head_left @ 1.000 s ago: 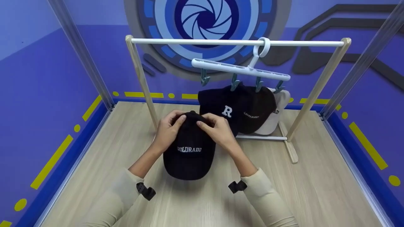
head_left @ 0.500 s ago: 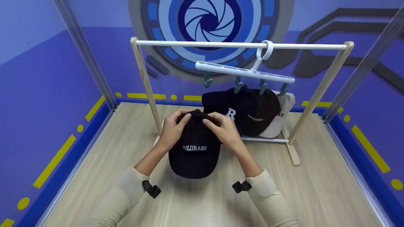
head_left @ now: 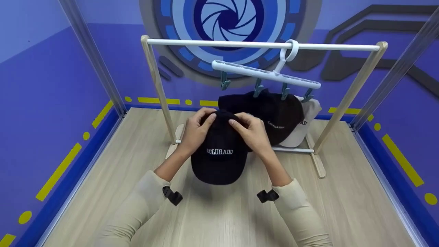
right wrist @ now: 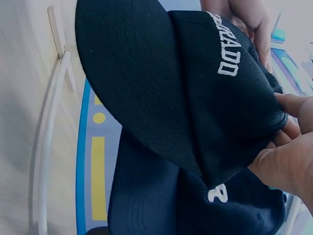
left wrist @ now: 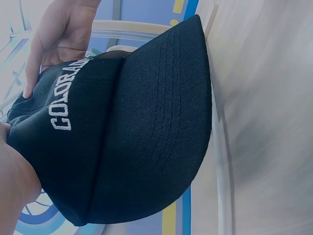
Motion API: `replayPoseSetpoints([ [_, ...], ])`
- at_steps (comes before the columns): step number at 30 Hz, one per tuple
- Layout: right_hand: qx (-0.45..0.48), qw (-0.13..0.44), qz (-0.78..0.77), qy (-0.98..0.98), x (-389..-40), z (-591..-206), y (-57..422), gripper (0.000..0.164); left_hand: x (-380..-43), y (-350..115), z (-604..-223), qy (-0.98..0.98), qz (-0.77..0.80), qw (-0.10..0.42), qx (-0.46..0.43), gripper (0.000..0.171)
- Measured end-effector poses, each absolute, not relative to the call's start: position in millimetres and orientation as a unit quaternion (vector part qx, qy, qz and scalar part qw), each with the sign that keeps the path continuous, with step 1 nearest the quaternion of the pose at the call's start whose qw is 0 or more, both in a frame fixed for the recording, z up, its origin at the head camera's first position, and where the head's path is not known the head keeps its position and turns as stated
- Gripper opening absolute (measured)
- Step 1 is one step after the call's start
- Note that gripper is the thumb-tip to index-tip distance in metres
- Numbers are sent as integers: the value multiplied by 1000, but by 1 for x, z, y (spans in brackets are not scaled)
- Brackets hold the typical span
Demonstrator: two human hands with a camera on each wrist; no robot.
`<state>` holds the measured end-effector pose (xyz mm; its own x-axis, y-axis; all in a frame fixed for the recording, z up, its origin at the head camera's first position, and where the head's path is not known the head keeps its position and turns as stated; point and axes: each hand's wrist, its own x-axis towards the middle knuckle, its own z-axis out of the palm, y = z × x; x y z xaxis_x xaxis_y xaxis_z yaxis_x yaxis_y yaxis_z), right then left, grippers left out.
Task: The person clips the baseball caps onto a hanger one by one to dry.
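A black baseball cap with white COLORADO lettering hangs brim-down between my two hands. My left hand pinches the left side of its crown near the top, thumb in front. On the other side my right hand pinches the crown the same way. Behind it hangs a dark cap with a white R, the letter mostly covered in the head view. A brown cap and a whitish cap hang further right. Above them is a white clip hanger; its leftmost teal clip holds nothing.
The hanger hooks over the white rail of a rack with wooden posts. A lower white bar joins the rack's feet near the wooden tabletop. Blue patterned walls enclose the sides and back.
Both hands have carried the black COLORADO cap right and up, closer to the hanger. It now covers most of the R on the cap behind. The grip looks unchanged.
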<state>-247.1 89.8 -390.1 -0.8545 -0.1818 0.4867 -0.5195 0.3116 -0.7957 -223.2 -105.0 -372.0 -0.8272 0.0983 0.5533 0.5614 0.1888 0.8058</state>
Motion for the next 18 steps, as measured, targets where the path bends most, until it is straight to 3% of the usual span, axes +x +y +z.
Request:
replayPoseSetpoints([
  [18,208,180,553,-786,-254,-379,100,17,-236,-89,-361,-735,-600,213,-235,18],
])
